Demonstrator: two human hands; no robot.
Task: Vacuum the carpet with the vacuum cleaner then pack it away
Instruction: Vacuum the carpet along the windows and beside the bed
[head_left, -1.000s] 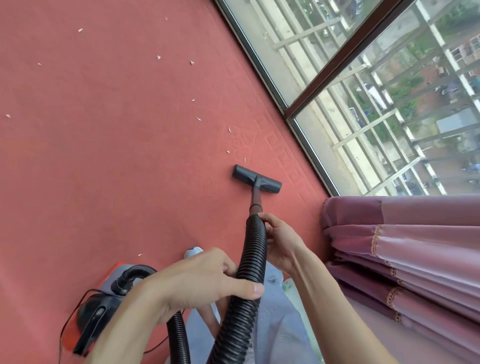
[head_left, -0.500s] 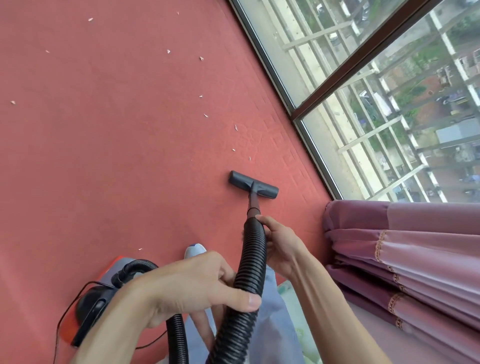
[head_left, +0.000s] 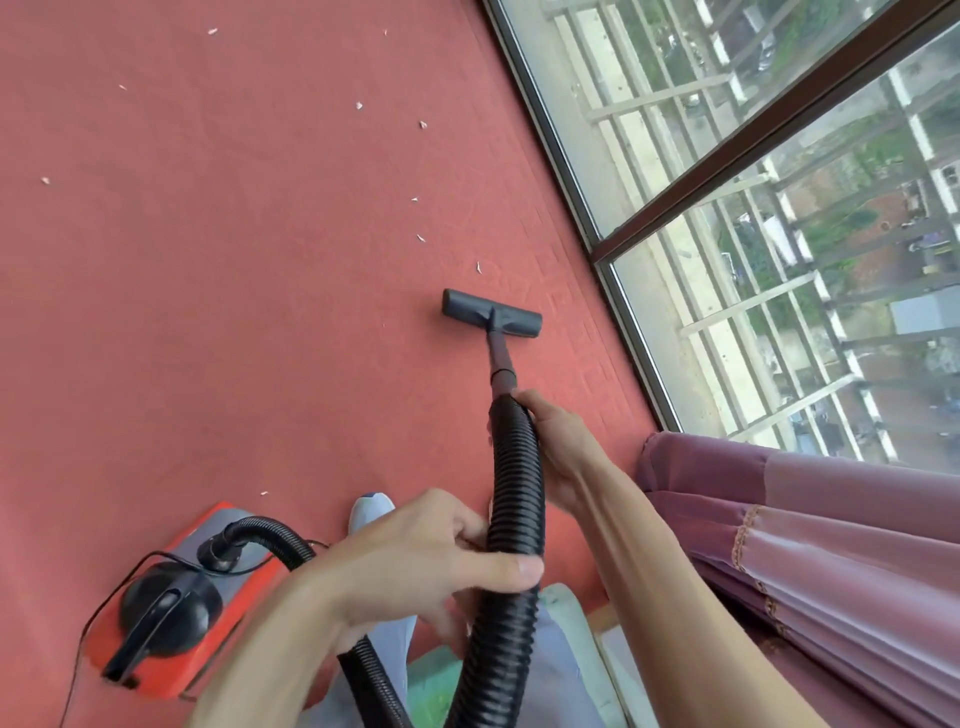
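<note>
1. Two bare hands grip one black ribbed hose, and we see both of them plainly from the head camera
2. The left hand is the nearer one, low in the view; its fingers curl in behind the hose and its thumb lies straight across the front, so it is closed round the hose
3. The right hand holds the hose farther along, at the end where it meets the rigid tube; its fingers wrap round from the right side
4. The tube slopes down and away from us to the black floor nozzle, which lies flat on the red carpet with its bar set crosswise, near the window frame but apart from it
5. The vacuum cleaner body, orange-red with a grey top and a black round part bearing a handle, sits on the carpet at lower left, beside the left forearm
6. The hose leaves a socket on top of the body, arches over, passes under the left forearm and rises to the hands
7. A thin black power cord runs from the body across the carpet toward the bottom left edge
8. Many small pale scraps are scattered over the carpet beyond the nozzle and to the left; one lies just beyond the nozzle, another near the body
9. The pale toe of a shoe rests on the carpet between the body and the hose
10. A dark-framed window runs along the right, and a mauve curtain is bunched beside the right forearm
</note>
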